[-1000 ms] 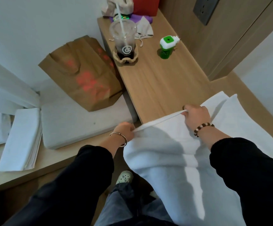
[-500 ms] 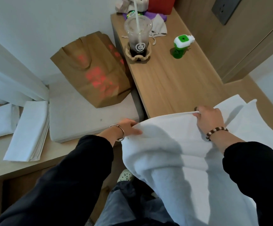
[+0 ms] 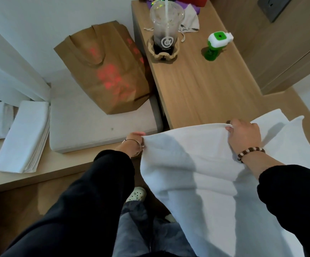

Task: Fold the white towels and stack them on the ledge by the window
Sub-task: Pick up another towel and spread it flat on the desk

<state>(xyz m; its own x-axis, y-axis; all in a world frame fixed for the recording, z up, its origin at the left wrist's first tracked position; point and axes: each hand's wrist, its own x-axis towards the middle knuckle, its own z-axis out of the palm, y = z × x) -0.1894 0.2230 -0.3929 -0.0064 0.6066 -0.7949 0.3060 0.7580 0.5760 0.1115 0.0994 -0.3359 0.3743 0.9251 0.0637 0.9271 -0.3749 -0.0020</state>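
Head view, towel (image 3: 191, 164) edge between left hand (image 3: 134, 140), right hand (image 3: 243, 135)

A white "@" sign stood on the dark lower part of the clear plastic cup (image 3: 165, 32) at twelve o'clock on the table (image 3: 202, 86); the small print beneath it was unreadable.

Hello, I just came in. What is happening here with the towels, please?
A person is folding a white towel. The left hand and the right hand each grip its top edge, and the rest hangs down over the wooden desk edge. A stack of folded towels already lies on the ledge to the left, beside a brown paper bag.
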